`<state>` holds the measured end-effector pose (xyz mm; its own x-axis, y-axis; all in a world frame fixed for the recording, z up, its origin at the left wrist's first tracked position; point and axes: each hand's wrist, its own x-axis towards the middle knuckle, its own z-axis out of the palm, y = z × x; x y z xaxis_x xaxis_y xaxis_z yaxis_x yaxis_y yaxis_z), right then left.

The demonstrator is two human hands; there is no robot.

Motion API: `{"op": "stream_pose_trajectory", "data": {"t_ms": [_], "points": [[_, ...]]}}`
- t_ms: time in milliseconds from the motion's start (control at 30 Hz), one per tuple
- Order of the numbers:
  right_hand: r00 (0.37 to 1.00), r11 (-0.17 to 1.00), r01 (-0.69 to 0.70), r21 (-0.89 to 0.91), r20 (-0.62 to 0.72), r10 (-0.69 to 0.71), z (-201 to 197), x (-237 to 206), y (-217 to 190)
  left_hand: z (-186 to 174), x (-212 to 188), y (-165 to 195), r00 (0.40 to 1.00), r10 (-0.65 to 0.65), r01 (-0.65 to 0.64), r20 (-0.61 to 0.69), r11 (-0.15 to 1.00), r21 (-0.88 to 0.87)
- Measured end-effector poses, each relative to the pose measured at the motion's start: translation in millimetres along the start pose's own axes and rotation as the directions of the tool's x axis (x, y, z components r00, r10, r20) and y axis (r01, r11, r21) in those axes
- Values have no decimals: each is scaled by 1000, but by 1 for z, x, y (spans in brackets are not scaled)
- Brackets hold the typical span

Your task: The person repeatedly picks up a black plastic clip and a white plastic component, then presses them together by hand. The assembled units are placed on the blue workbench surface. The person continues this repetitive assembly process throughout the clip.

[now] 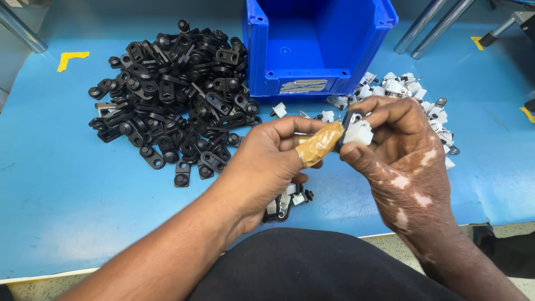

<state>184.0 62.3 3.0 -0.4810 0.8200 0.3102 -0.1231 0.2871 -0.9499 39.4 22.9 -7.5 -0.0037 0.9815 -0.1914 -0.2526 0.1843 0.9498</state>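
Left of worktop [50,184]: bare blue surface, open passage from the near edge up to the yellow tape mark [72,58].
Centre-left: heap of black clips [173,95] blocks the way, with strays spilling toward the near side.
Back centre: blue bin [317,44] stands tall, touching the black heap's right edge.
Right of bin: pile of white parts [412,95] fills the surface.
Far right: open strip of worktop beyond the white pile.
Near centre: few assembled pieces [287,203] lie under the left hand [267,161].
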Motion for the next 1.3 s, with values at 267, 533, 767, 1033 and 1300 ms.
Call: {"op": "stream_pose_trajectory", "data": {"t_ms": [267, 533, 767, 1033, 1300], "points": [[717, 298, -256, -920, 27, 697, 11, 2, 20, -44, 23, -9, 874, 486, -48, 10, 67, 997], [898, 349, -85, -933, 80, 432, 4, 40, 58, -66, 39, -24, 880, 459, -83, 120, -101, 991], [971, 406, 81, -910, 165, 175, 11, 44, 75, -69, 7, -6, 779, 516, -232, -356, 765, 601], [919, 919, -387, 71, 107, 379, 18, 29, 31, -53, -10, 3, 941, 108, -244, -321, 874, -421], [985, 922, -170, -349, -63, 158, 36, 31, -15, -27, -15, 13, 976, 10, -90, -216, 927, -364]]}}
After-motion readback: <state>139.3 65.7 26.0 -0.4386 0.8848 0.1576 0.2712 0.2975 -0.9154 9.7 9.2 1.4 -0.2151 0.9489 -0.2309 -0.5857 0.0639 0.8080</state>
